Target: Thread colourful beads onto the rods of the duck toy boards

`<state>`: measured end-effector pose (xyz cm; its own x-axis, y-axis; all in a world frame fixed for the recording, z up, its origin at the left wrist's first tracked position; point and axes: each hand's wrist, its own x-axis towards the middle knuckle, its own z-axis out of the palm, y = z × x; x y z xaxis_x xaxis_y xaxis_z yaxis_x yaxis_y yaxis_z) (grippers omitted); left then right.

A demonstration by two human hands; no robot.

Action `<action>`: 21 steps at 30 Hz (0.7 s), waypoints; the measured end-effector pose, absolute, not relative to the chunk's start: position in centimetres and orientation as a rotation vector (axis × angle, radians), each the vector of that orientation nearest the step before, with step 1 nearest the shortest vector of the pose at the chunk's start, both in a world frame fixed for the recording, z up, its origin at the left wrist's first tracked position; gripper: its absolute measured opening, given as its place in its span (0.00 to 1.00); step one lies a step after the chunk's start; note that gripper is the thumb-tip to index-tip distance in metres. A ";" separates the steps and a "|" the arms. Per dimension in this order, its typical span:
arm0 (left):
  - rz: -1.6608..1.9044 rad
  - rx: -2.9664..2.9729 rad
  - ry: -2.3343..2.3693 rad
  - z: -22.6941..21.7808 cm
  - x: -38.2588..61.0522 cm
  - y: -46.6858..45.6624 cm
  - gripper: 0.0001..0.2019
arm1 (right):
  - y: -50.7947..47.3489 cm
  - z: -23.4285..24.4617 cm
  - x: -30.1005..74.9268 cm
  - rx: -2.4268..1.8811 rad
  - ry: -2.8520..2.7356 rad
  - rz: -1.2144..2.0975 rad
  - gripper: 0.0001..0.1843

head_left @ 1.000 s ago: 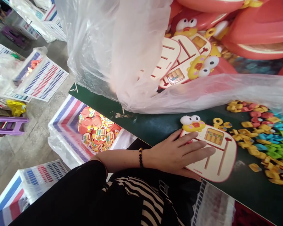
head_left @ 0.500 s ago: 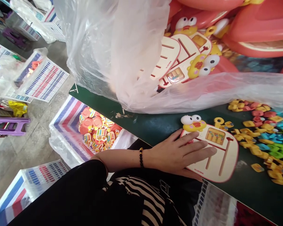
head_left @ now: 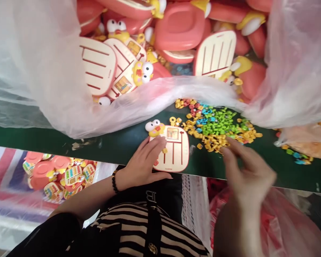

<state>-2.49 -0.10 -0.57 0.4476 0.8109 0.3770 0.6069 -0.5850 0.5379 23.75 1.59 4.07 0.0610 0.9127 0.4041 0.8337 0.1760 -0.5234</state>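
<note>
A cream sliding-puzzle toy board (head_left: 176,157) with a red rim and a yellow duck head (head_left: 155,129) lies on the dark green table. My left hand (head_left: 143,160) grips its left side, with the fingers over the top face and the thumb along the near edge. A small yellow piece (head_left: 164,150) sits on the board by my fingertips. My right hand (head_left: 247,171), blurred by motion, is at the near edge of a pile of small yellow pieces (head_left: 216,144). Its thumb and forefinger are close together; what is between them cannot be made out.
Behind the board, a large clear plastic bag (head_left: 155,94) holds many red duck toys. Green pieces (head_left: 219,121) and blue and red ones lie in the pile. Bagged orange pieces (head_left: 307,141) lie at the right. Below left, a striped crate (head_left: 5,167) contains finished-looking printed toys.
The view has swung to the right. My right hand has come into sight at the pile. My left hand stays on the board, its fingers more bent, and a small yellow piece now shows there.
</note>
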 end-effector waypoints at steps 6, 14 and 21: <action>0.896 2.378 1.237 -0.1 -2.1 -0.3 0.48 | 1.3 2.0 22.4 -1.651 -1.799 0.102 0.08; 0.826 2.457 1.297 0.5 -1.2 -0.8 0.43 | 1.6 0.3 22.0 -1.646 -2.010 0.055 0.12; 0.674 2.567 1.273 0.1 -0.8 -1.1 0.26 | 2.4 2.9 20.0 -1.552 -1.859 0.187 0.10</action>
